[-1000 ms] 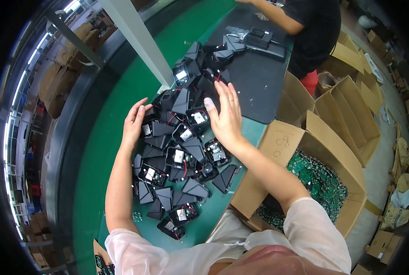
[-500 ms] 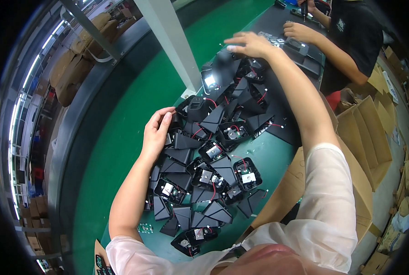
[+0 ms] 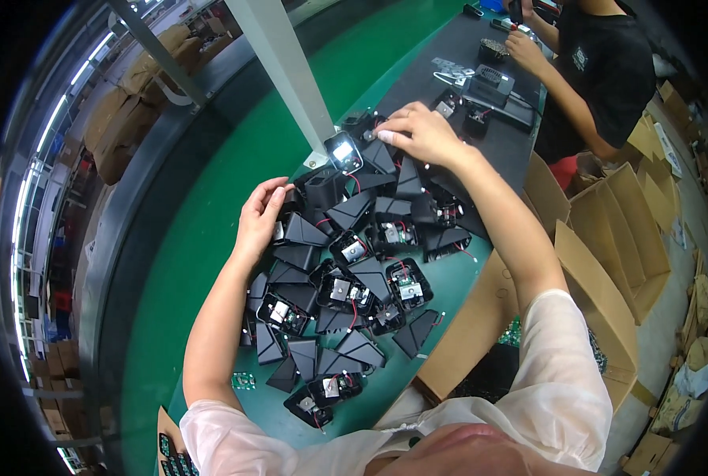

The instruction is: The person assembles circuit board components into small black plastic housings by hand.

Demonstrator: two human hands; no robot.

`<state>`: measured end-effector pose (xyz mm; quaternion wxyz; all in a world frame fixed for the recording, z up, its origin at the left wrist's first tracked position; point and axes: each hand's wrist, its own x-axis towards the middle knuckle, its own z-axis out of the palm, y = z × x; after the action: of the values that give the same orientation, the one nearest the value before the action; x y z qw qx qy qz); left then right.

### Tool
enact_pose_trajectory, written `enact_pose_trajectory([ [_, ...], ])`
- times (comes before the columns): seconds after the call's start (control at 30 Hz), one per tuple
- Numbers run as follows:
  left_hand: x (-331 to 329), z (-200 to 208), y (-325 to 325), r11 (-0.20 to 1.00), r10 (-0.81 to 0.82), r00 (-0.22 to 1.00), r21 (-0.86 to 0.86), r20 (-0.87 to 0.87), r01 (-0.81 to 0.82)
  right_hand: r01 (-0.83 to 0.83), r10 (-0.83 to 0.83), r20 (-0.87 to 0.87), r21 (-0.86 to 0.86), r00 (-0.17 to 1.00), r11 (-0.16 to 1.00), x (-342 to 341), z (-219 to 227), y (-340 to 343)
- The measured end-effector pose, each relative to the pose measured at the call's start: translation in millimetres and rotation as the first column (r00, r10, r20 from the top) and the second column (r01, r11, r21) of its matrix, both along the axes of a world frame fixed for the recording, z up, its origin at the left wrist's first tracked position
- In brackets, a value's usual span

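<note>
A heap of black plastic housings (image 3: 346,213), several with circuit boards and red-and-black wires showing, lies in front of me. At the heap's left edge, my left hand (image 3: 260,220) has its thumb and bent fingers closed at the rim of a black housing (image 3: 293,200), part of which its fingers hide. My right hand (image 3: 425,136) reaches to the far end, its thumb and forefinger pinched on a dark housing (image 3: 359,125) partly hidden by the fingers. Beside it a housing with a bright, shiny square face (image 3: 344,152) leans near the post.
A grey-white post (image 3: 286,75) rises just beyond the heap. Open cardboard boxes (image 3: 608,230) stand to my right. A co-worker's hand (image 3: 526,52) works at the far right of the table (image 3: 417,83), near a black device (image 3: 489,87). A small green circuit board (image 3: 244,381) lies near my left arm.
My right hand has come down and left onto the far end of the heap, its fingers drawing together. My left hand stays at the heap's edge. The co-worker's hands have moved up slightly.
</note>
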<state>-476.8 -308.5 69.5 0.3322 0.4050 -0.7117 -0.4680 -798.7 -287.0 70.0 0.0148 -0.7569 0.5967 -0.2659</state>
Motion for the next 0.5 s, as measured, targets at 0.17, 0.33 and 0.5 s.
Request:
enact_pose_trajectory([
  [0.17,6.0,5.8,7.2,0.998,-0.002,0.998,-0.07,0.057,0.006,0.025,-0.039,-0.156,-0.093,0.987,0.995,11.7,37.4,28.0],
  [0.33,-1.2,3.3,11.3,0.996,-0.045,0.994,-0.067,0.101,0.052,0.186,-0.097,0.423,-0.174,0.901,0.967,-96.8,18.0,11.1],
  [0.5,16.9,11.0,14.2,0.96,0.081,0.984,-0.277,0.16,-0.034,0.049,-0.051,0.54,0.019,0.84,0.999,-85.7,-14.0,21.1],
])
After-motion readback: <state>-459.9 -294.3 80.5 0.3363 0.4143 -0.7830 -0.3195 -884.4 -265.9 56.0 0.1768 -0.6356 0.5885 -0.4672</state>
